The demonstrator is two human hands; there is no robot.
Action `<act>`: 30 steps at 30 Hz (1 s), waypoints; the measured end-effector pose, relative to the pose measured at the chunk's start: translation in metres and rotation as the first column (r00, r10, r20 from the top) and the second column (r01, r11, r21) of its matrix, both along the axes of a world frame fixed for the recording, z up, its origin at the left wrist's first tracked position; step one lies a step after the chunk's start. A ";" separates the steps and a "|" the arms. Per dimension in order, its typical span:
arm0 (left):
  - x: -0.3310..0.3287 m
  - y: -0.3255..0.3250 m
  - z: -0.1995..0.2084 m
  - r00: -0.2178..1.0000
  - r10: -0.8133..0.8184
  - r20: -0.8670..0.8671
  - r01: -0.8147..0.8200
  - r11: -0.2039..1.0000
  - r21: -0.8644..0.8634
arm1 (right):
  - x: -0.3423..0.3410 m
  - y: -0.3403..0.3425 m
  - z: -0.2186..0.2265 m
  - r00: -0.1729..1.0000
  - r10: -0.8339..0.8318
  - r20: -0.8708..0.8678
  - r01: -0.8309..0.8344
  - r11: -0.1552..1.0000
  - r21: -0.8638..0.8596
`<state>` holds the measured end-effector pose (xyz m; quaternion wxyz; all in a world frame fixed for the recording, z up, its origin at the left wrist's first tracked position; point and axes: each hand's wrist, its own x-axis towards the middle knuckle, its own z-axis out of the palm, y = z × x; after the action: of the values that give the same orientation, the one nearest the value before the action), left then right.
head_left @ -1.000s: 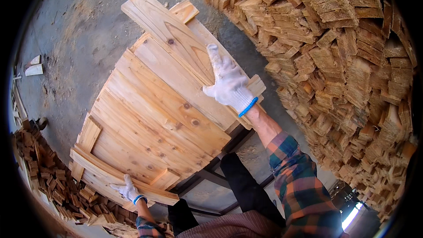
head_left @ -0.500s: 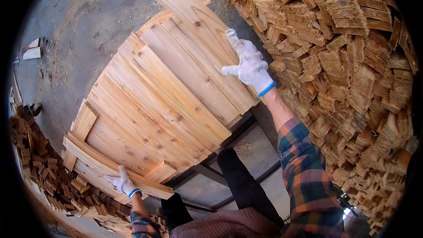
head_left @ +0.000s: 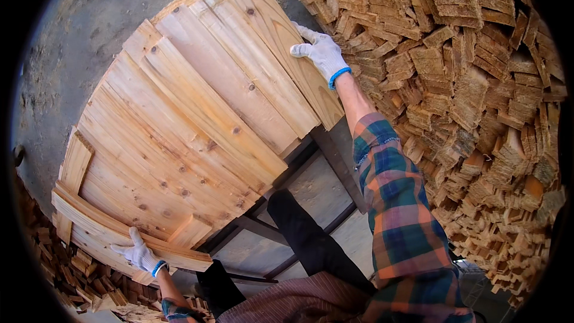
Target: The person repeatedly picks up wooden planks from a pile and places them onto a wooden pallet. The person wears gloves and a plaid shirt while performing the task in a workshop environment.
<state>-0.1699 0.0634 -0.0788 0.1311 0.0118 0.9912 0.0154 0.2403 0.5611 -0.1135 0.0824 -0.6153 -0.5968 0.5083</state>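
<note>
Several pale wooden boards lie side by side in a fanned layer. At the right end, a long knotty board lies askew and overhangs the far side. My right hand, in a white knit glove with a blue cuff, grips its right edge, thumb on the top face and some fingers hidden beyond the edge. My left hand, gloved alike, rests against a narrow plank at the left end. Its thumb and forefinger are spread apart. Short crosspieces sit under that plank.
A dark metal frame supports the boards, and my legs stand beside it. Stacked rough wood offcuts rise along the right. More wood pieces lie at lower left. Grey concrete floor carries sawdust at the far left.
My right hand has shifted the long board rightward relative to the layer, uncovering more of the boards beside it. The view has moved, so the layer appears farther left. My left hand stays by the narrow plank.
</note>
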 end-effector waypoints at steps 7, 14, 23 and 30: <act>-0.009 -0.020 -0.021 0.987 -0.103 -0.123 0.098 0.994 -0.051 | 0.014 -0.005 -0.023 0.978 0.062 0.197 -0.081 0.993 0.090; -0.006 -0.044 -0.036 0.857 -0.344 -0.384 0.342 0.937 -0.076 | -0.048 -0.012 0.033 0.537 0.313 0.783 -0.387 0.916 -0.101; 0.009 -0.017 -0.021 0.966 -0.129 -0.226 0.099 0.985 -0.141 | -0.188 -0.204 0.043 0.546 0.351 0.761 -0.600 0.798 0.063; -0.013 -0.039 0.023 1.000 -0.012 -0.023 0.020 0.915 0.403 | -0.221 -0.257 0.076 0.838 0.436 0.327 -0.528 0.798 0.291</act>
<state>-0.1831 0.0247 -0.0556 0.1161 0.0468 0.9678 0.2183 0.0189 0.3040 -0.0373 -0.0103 -0.4723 -0.8246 0.3113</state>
